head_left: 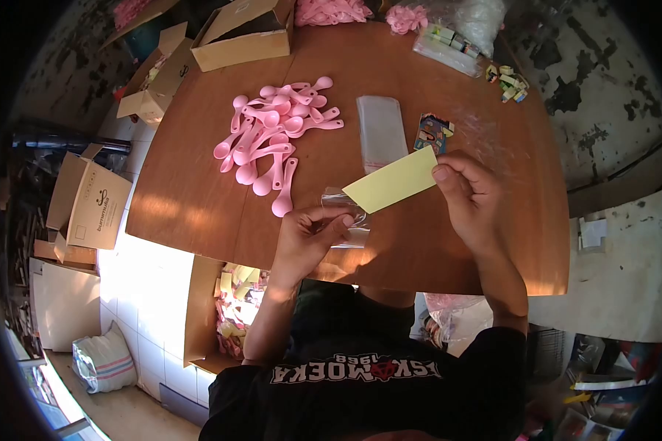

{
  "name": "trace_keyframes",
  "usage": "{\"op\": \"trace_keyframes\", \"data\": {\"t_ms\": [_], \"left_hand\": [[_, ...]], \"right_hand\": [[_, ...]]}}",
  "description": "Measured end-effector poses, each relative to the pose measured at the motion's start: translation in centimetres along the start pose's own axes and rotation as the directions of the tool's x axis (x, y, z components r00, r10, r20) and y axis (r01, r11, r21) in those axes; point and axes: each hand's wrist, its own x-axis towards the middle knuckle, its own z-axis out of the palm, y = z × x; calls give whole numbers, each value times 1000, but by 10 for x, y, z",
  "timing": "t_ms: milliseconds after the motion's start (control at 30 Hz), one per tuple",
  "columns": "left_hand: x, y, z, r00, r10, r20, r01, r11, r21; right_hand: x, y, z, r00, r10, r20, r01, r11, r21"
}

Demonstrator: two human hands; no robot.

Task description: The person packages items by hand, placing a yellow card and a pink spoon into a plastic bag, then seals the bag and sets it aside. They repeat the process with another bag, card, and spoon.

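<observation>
My left hand (308, 239) pinches a small clear plastic bag (354, 237) close over the table's near side. In my right hand (469, 192) a pale yellow card (395, 181) is held by its right end between thumb and fingers. The card's lower left corner overlaps the bag's top in this view. Just behind the card lies a stack of clear plastic bags (382, 125), and beside it some dark printed cards (432, 134). To the left, a heap of pink plastic spoons (276, 125) spreads over the wood.
The brown wooden table (198, 213) has an open cardboard box (244, 44) at its back edge. A clear bag of small packs (449, 51) and loose small packs (507, 83) sit back right. Below the near edge, a carton (200, 312) holds packed pink and yellow items.
</observation>
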Motion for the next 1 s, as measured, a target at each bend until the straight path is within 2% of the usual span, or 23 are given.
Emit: {"op": "trace_keyframes", "data": {"t_ms": [33, 100, 167, 300, 367, 500, 567, 600, 667, 700, 767, 933, 1000], "left_hand": [[0, 0, 3, 997, 41, 67, -40, 999, -13], [-4, 0, 6, 997, 24, 75, -23, 1000, -10], [-6, -3, 4, 991, 93, 94, -103, 988, 116], [-8, 2, 5, 987, 152, 51, -155, 985, 70], [-6, -2, 1, 969, 228, 97, -246, 933, 261], [-10, 1, 10, 977, 190, 97, -203, 968, 147], [-14, 14, 10, 992, 22, 128, -52, 970, 236], [-14, 14, 11, 991, 23, 130, -53, 970, 237], [-14, 13, 12, 989, 60, 135, -85, 977, 194], [-14, 11, 14, 989, 60, 135, -86, 977, 194], [-14, 8, 19, 954, 284, 99, -300, 924, 236], [-17, 7, 19, 931, 340, 132, -364, 874, 323], [-19, 7, 20, 923, 362, 132, -385, 858, 341]], "right_hand": [[0, -2, 5, 999, -3, 32, 3, 1000, 6], [4, 4, 11, 998, -55, 13, 55, 998, 25], [10, 2, 13, 973, -183, 137, 204, 966, -160], [9, 3, 14, 957, -135, 257, 176, 974, -142], [3, 3, 15, 956, -69, 286, 112, 984, -139], [-1, -4, 18, 978, -53, 200, 71, 994, -83], [-1, -8, 15, 934, -1, 358, 57, 988, -144], [-2, -7, 15, 934, -2, 357, 57, 988, -145], [-5, -2, 18, 861, -69, 503, 138, 985, -102], [-7, -2, 19, 861, -69, 504, 139, 985, -102], [-11, -2, 22, 805, -10, 593, 49, 998, -49], [-5, -1, 22, 740, -16, 672, 11, 1000, 12], [2, -8, 21, 624, 39, 780, 1, 999, -51]]}}
